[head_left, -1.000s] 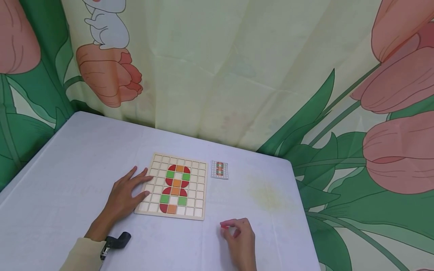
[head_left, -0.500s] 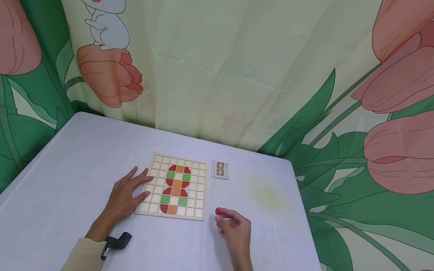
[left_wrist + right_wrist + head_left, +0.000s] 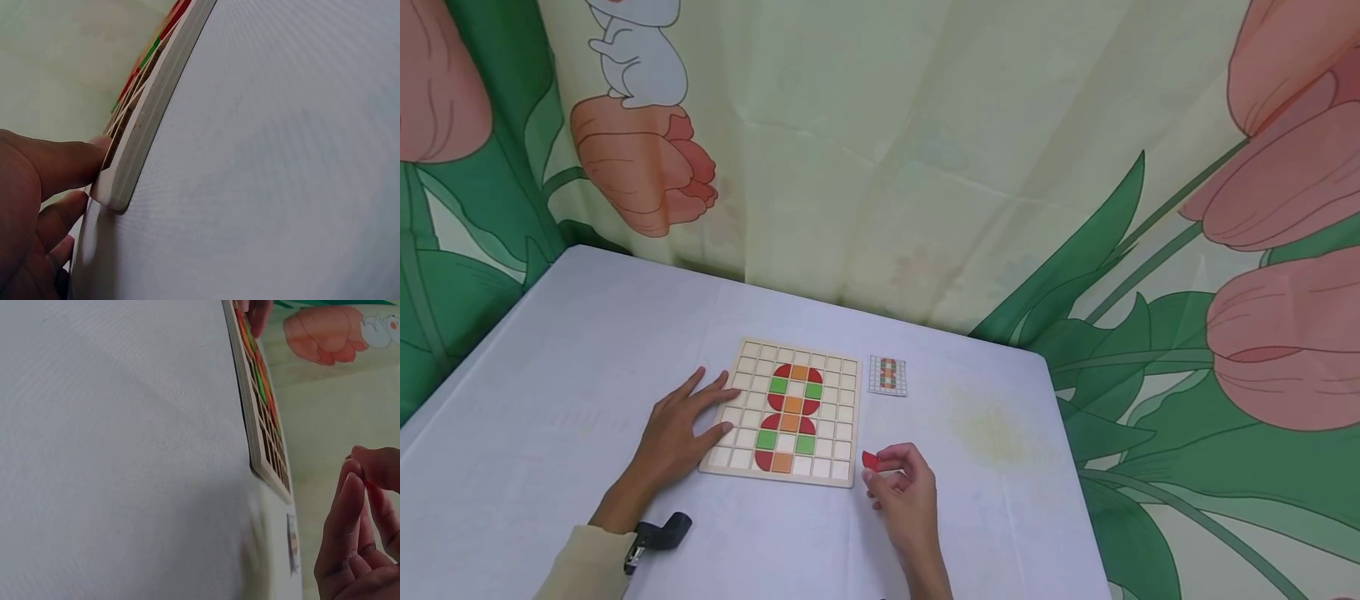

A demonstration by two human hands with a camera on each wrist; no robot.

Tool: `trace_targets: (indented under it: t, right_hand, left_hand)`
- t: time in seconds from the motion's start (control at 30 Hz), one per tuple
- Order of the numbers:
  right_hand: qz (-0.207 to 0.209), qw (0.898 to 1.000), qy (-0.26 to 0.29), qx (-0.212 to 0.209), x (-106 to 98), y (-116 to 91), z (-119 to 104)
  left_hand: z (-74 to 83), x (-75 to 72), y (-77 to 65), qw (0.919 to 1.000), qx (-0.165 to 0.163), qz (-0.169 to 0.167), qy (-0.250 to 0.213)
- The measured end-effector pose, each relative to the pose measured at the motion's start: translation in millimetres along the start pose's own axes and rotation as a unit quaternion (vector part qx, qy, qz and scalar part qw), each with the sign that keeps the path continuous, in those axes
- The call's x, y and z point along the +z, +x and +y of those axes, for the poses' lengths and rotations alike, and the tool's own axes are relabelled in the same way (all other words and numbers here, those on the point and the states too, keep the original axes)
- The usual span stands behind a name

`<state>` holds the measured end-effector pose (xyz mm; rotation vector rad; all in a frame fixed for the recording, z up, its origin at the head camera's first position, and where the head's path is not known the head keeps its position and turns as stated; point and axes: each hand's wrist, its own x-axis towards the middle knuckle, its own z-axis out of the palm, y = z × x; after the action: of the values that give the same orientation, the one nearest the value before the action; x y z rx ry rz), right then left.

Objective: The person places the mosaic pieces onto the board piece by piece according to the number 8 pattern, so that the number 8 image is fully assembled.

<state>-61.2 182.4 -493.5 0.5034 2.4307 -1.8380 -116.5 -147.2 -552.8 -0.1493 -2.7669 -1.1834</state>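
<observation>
A wooden grid board (image 3: 831, 364) lies on the white table, with red rounded tiles, orange squares and green squares set in its middle columns. My left hand (image 3: 677, 429) rests at the board's left edge, fingers spread and relaxed, thumb and fingertip on the rim; the left wrist view shows the thumb over the board's corner. Just right of the board's lower right corner, my right hand (image 3: 904, 492) pinches a small red tile (image 3: 870, 460) with one rounded side between thumb and fingertips. In the right wrist view the fingertips (image 3: 354, 481) are pressed together and hide the tile.
A small printed card (image 3: 887, 376) with a coloured grid pattern lies right of the board. A black device (image 3: 662, 533) is strapped to the left wrist. Behind the table (image 3: 1000, 500) hangs a curtain (image 3: 925, 167) printed with tulips and a white animal.
My right hand has moved up and left toward the board with the red tile, which now shows more fully at the fingertips. The left hand and board have stayed put.
</observation>
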Motion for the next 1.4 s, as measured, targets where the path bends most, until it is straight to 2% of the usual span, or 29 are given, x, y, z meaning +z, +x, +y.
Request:
trace_targets:
  t: [0.17, 0.33, 0.5, 0.63, 0.97, 1.27, 1.4]
  right_hand:
    - [-0.036, 0.999, -0.018, 0.006, 6.7, 3.6, -1.6]
    - [-0.074, 0.996, -0.052, -0.013, 15.5, 6.3, -3.4]
    - [-0.114, 0.985, -0.124, -0.043, 29.1, 11.6, -7.9]
    - [-0.14, 0.976, -0.153, -0.065, 41.9, 16.8, -12.7]
    - [-0.125, 0.966, -0.206, -0.093, 67.0, 26.8, -17.7]
    - [-0.094, 0.948, -0.282, -0.116, 76.9, 22.9, -22.9]
    - [-0.092, 0.945, -0.291, -0.116, 78.4, 21.7, -21.3]
  left_hand:
    - [0.2, 0.4, 0.9, 1.0, -0.001, 0.001, -0.001]
    - [0.1, 0.6, 1.5, 1.0, -0.002, 0.001, -0.002]
    - [0.7, 0.1, 1.9, 1.0, -0.001, 0.0, 0.0]
    - [1.5, 0.1, 1.9, 1.0, -0.002, -0.003, 0.001]
    - [1.8, 0.5, 1.1, 0.9999, -0.011, -0.011, 0.002]
    - [1.8, -2.0, 0.6, 1.0, -0.005, -0.005, 0.002]
    - [1.4, -1.7, -0.3, 0.9999, -0.01, -0.01, 0.001]
